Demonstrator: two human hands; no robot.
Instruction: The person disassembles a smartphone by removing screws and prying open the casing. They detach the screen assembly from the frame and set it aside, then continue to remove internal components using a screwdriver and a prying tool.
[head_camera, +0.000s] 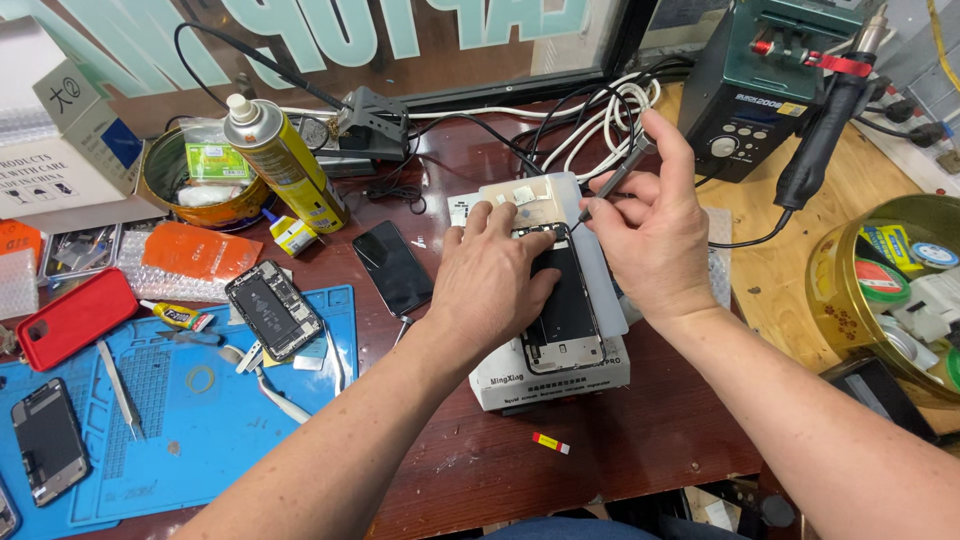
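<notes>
Spares sit farthest left so they stay out from under my wrists: a small phone (48, 440) face up on the near left corner of the blue work mat (200, 440), tweezers (120, 388) just right of it, a red case (72, 316) off the mat's far left edge, and an opened phone body (273, 310) on the mat's far right corner. Beyond that, a yellow spray can (283, 163) stands tilted beside a round tin (200, 180), both far enough back not to be knocked. A dark phone (393, 267) lies flat on the wooden bench between the mat and my work. Next comes my left hand (490, 285), palm down with fingers together and pressed flat on the upper end of the open phone (565, 310), pinning it so it cannot slide on the white platform (550, 380) beneath. That phone lies lengthwise, centre of the bench, its near end uncovered. My right hand (655, 235) pinches a thin screwdriver (612, 185) between thumb and fingertips, tip angled down to the phone's far edge, just beside my left fingertips. Far right, a hot-air station (760, 90) and a gold tin (890, 290) of tape rolls wait within reach.
</notes>
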